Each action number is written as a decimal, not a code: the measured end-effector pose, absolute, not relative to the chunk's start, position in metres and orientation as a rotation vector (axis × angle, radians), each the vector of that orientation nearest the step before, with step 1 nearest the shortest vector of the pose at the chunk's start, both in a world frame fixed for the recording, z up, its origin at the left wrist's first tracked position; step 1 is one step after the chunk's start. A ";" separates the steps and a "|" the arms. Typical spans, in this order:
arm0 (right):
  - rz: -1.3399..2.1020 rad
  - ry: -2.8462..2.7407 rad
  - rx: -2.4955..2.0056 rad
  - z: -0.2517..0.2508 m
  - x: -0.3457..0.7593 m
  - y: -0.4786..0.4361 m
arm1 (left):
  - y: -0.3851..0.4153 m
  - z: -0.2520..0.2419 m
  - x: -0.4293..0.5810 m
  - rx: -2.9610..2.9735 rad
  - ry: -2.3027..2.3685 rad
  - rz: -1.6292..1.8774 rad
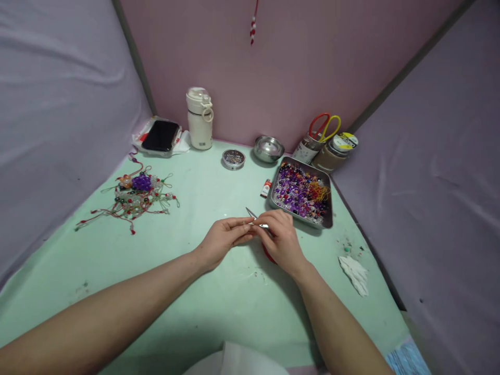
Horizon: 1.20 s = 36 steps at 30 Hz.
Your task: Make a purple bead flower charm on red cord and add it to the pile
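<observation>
Over the middle of the table, my left hand (221, 240) and my right hand (284, 240) meet at the fingertips. Both are closed in a pinch; what lies between the fingers is too small to make out. A pair of red-handled scissors (250, 212) shows under and beside my right hand, with its blade tips poking out past the fingers and part of a handle below the palm. Whether the right hand grips the scissors or they lie on the table is unclear. Just beyond my right hand is a metal tray of beads (273, 205), mostly purple and clear.
Beaded string ornaments (142, 195) are heaped at left. Along the back stand a phone (161, 135), a cream bottle (200, 122), a round container (233, 159), a metal bowl (269, 150) and jars (307, 150). A small lighter-like item (266, 188) sits near the tray; crumpled tissue (353, 273) lies right.
</observation>
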State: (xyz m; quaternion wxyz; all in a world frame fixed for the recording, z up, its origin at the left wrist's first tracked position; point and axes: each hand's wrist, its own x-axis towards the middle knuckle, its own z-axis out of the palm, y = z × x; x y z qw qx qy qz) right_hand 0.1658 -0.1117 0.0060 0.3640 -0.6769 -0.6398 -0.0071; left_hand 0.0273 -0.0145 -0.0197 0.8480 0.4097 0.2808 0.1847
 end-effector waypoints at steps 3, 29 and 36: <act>-0.213 -1.485 -1.780 0.013 0.188 -0.116 | -0.014 -0.019 0.027 0.853 0.615 0.371; 0.820 -0.571 -1.351 -0.008 0.152 -0.104 | -0.016 -0.008 0.026 0.781 0.674 0.532; 0.834 -0.559 -1.296 -0.016 0.153 -0.104 | -0.015 -0.007 0.025 0.752 0.651 0.467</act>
